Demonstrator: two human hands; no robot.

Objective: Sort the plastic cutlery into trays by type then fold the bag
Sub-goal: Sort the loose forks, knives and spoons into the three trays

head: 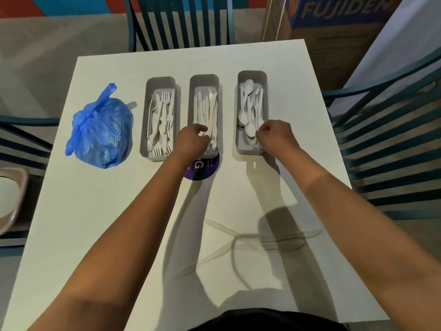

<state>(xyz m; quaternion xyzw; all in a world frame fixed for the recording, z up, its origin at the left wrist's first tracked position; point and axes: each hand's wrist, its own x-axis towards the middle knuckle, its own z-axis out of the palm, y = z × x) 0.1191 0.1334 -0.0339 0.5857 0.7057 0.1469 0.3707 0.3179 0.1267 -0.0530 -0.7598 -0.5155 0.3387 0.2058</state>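
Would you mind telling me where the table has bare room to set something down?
The near left table, below the blue bag, is bare. Loose knives lie near right. The far strip is crowded: fork tray, knife tray, spoon tray.

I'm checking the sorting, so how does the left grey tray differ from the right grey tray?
The left grey plastic tray holds white forks; the right grey plastic tray holds white spoons. The left tray lies beside the blue plastic bag, untouched; the right hand reaches into the right tray. Both are long, rounded and grey.
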